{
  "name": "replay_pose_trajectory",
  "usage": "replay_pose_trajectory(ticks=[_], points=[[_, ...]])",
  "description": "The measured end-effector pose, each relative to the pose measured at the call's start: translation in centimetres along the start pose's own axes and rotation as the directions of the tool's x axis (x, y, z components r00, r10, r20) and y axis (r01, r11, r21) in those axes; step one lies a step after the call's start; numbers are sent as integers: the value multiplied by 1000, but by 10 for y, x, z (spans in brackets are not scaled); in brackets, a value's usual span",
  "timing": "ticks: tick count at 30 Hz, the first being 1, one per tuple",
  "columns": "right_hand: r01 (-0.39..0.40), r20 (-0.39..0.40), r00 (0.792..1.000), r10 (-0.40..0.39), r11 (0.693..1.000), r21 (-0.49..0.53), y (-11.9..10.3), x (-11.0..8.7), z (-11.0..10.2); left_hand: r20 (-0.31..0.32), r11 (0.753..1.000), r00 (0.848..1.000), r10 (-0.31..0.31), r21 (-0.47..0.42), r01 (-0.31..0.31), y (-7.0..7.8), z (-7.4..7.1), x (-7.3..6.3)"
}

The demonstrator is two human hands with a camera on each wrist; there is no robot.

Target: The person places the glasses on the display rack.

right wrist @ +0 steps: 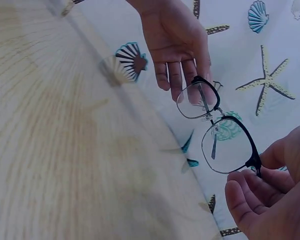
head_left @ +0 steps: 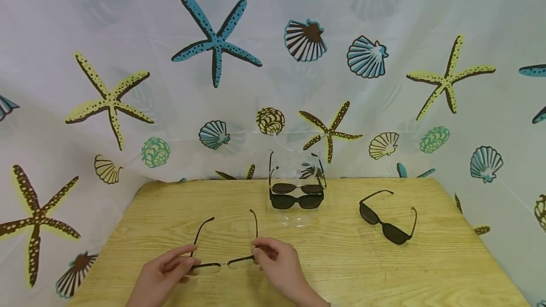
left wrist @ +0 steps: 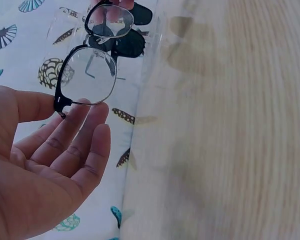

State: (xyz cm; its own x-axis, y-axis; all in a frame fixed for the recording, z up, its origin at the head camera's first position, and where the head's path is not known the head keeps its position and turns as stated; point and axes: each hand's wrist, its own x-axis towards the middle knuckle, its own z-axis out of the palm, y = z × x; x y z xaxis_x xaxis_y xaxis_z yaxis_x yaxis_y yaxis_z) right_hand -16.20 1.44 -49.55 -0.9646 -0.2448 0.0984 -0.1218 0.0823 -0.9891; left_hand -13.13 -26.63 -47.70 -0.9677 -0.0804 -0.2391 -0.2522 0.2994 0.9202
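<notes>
Both hands hold one pair of clear eyeglasses (head_left: pixel 241 262) with black upper rims and thin metal lower rims, over the near left part of the table. Its temples are unfolded and point away from me. My left hand (head_left: pixel 164 271) pinches the left hinge corner between thumb and fingers. At the opposite corner my right hand (head_left: pixel 283 264) grips the frame where the right temple begins. In the left wrist view the left hand (left wrist: pixel 65 150) has its thumb on the black end of the eyeglasses (left wrist: pixel 90 75). The right wrist view shows both corners pinched.
A clear display stand (head_left: pixel 294 221) at the back middle carries dark aviator sunglasses (head_left: pixel 285 188) above black sunglasses (head_left: pixel 297 201). Another pair of black sunglasses (head_left: pixel 384 226) lies unfolded on the wooden table (head_left: pixel 426 274) at right. A patterned curtain (head_left: pixel 256 84) hangs behind.
</notes>
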Motion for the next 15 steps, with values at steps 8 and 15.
replay_pose_trajectory(ticks=[8,15], points=[[-5,-47,999,5,1000,4,-15,-1,-20,-9,994,994,112,3,-112,18,16,0],[-3,-97,995,4,1000,14,-28,-6,-38,14,980,980,199,22,-199,35,29,2]])
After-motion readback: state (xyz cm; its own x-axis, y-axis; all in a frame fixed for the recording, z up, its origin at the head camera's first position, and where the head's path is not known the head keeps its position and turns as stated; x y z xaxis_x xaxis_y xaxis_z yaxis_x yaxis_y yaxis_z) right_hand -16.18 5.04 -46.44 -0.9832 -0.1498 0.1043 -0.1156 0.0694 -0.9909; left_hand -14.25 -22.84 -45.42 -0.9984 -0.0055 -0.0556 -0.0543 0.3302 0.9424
